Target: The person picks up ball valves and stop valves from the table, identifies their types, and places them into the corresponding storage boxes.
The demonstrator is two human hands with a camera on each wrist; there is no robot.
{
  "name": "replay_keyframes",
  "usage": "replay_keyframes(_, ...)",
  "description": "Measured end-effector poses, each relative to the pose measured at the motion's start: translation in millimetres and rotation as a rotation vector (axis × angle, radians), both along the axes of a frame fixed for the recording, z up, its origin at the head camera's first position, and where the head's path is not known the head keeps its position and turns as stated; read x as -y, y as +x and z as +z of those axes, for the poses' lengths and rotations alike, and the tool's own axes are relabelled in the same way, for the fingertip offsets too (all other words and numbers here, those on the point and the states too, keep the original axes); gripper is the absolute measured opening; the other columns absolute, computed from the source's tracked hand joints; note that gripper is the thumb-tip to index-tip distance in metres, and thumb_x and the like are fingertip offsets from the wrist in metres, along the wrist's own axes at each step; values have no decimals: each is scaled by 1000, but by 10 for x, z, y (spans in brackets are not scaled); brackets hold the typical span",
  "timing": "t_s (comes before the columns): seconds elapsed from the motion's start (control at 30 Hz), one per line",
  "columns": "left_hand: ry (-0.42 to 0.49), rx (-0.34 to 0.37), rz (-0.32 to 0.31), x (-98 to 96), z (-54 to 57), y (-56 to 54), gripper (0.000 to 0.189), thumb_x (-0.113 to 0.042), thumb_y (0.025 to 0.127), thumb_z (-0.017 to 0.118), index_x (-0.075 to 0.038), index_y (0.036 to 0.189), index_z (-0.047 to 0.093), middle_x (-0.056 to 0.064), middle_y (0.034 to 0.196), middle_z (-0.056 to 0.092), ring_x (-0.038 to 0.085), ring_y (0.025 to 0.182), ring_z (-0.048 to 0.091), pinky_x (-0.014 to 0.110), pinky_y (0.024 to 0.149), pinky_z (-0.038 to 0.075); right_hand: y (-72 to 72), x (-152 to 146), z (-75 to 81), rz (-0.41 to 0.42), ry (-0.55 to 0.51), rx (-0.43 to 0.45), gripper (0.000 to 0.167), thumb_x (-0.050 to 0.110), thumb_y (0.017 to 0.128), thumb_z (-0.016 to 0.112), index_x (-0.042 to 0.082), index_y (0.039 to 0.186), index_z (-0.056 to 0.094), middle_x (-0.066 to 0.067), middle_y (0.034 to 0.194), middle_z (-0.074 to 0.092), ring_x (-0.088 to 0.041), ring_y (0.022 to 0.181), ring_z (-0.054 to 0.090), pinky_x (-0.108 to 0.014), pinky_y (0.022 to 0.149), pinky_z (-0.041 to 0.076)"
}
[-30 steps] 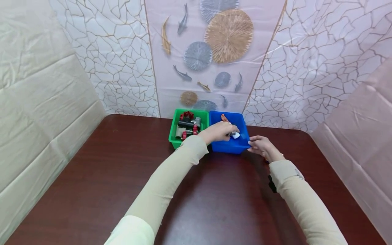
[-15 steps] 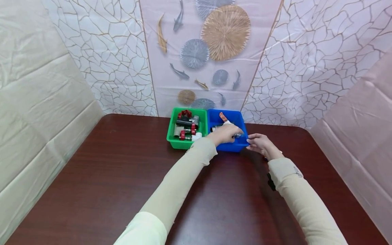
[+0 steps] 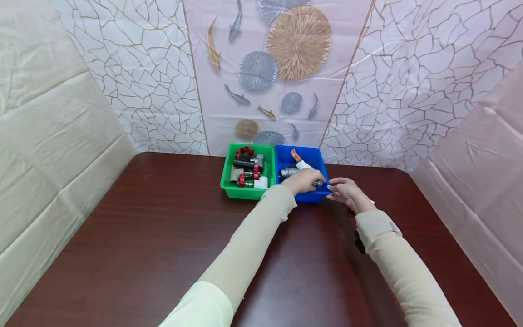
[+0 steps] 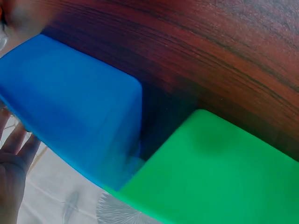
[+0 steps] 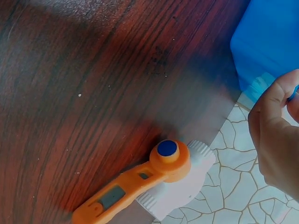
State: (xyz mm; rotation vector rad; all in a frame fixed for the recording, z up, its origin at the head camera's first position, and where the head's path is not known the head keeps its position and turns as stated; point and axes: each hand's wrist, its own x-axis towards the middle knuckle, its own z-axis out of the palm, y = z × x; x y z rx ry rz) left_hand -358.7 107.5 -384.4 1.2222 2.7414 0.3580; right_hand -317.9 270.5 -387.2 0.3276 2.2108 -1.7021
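Note:
In the head view my left hand reaches over the near side of the blue bin, its fingers curled on a small shiny metal fitting. Beside that hand in the bin lie a larger metal fitting and a white piece with an orange handle. My right hand pinches the bin's right front rim; the right wrist view shows this hand at the blue wall. From the left wrist, the fingers of the left hand pass behind the rim, so their tips are hidden.
Against the blue bin's left side stands a green bin with red-handled valves, a black pipe and a white elbow. On the table beside my right wrist lies a white valve with an orange handle. Patterned cloth hangs behind.
My left hand has shifted right within the blue bin, the small metal fitting moving along with it. The larger metal fitting has come into sight. My right hand stays at the rim.

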Motion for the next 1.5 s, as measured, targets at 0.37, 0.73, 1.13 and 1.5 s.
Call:
replay_keyframes(0.37, -21, 32, -6, 62, -141, -115, 38, -14, 91, 61, -12, 129, 60, 3, 129, 61, 15, 120, 54, 25, 104, 40, 14, 23, 38, -27, 14, 27, 44, 5, 97, 46, -8, 136, 33, -8, 94, 49, -7, 65, 56, -23, 74, 56)
replay_keyframes(0.73, 25, 142, 38, 55, -86, -165, 33, -8, 91, 60, -14, 123, 64, 0, 126, 62, 14, 121, 53, 25, 103, 42, -172, -105, -94, -14, -21, -27, 34, 8, 92, 57, -7, 122, 47, -13, 96, 51, -12, 69, 58, -27, 74, 57)
replay_keyframes(1.13, 68, 291, 77, 95, -127, -99, 31, -3, 93, 55, -14, 120, 67, 4, 123, 65, 16, 116, 58, 24, 96, 47, 22, 27, 25, -33, 5, 21, 43, 5, 97, 47, -9, 136, 34, -15, 106, 47, -9, 66, 54, -21, 68, 55)
replay_keyframes(1.5, 91, 359, 45, -20, -618, -628, 28, -28, 97, 52, -23, 121, 67, -6, 118, 67, 7, 111, 59, 19, 98, 43, 10, 37, 19, -42, 3, 0, 41, 3, 96, 47, -11, 133, 35, -17, 105, 48, -7, 64, 55, -20, 68, 55)
